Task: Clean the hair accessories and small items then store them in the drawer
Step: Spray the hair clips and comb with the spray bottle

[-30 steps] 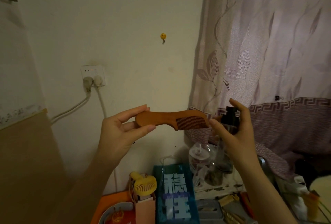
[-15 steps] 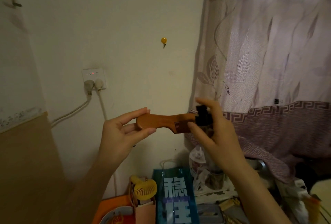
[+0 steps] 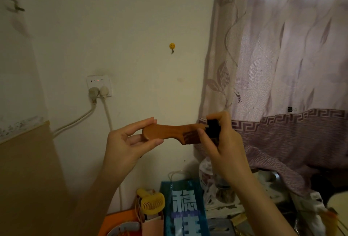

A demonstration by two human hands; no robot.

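A brown wooden comb [image 3: 169, 132] is held level in front of the wall, teeth pointing down at its right end. My left hand [image 3: 128, 145] pinches the comb's rounded handle between thumb and fingers. My right hand [image 3: 222, 145] grips a small spray bottle with a black head [image 3: 211, 129], index finger curled on top of the head. The black head sits right against the comb's toothed end and hides part of it. The bottle's body is covered by my right hand.
A wall socket [image 3: 98, 85] with two plugs and hanging cables is on the left. A patterned curtain [image 3: 282, 66] covers the right. Below lie a yellow handheld fan [image 3: 152, 202], a blue bag with white characters [image 3: 184, 209], plastic bags and clutter.
My right hand brought the spray bottle left from beside the comb's tip up against its teeth. The left hand and comb stayed nearly still.
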